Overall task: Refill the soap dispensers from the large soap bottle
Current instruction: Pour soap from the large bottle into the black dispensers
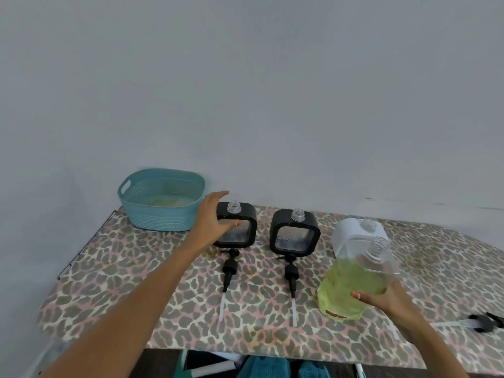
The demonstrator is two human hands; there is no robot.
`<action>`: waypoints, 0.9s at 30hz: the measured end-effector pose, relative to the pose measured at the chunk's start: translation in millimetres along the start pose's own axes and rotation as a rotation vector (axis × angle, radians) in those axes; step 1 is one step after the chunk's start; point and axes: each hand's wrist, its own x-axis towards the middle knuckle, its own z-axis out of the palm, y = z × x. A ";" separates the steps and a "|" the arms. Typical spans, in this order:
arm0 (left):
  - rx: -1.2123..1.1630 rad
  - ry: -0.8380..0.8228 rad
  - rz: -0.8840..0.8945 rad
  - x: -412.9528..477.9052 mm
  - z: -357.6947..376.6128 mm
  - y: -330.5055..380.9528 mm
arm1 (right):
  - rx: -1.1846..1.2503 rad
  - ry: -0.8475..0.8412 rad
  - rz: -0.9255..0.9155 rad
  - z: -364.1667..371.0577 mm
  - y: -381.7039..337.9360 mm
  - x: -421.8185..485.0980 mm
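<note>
Head view: one large soap bottle (351,290), green liquid, tilted, lower right; right hand (387,298) fingers wrapped round base. Three open dispensers centre: left black dispenser (246,214) clasped between left hand (212,222) thumb and fingers, second black dispenser (294,227), white dispenser (351,227). Three pumps (229,268) (291,271) (482,323) lying on table (163,282); one teal basket (161,214) left.

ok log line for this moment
left hand: grips left black dispenser | right hand: holds large soap bottle, uncapped | pumps: out, on board
</note>
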 end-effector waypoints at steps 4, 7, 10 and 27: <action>-0.035 -0.060 -0.094 6.2 5.6 -27.5 | 0.012 -0.016 0.001 -2.4 5.0 3.5; -0.196 -0.132 -0.190 10.8 8.5 -38.3 | -0.016 -0.006 -0.006 -2.7 6.5 4.3; -0.284 -0.165 -0.257 12.3 12.0 -47.0 | -0.023 -0.011 0.015 -4.5 11.3 3.9; -0.389 0.075 -0.183 1.7 -0.6 -18.6 | -0.050 0.116 -0.116 9.1 1.4 4.0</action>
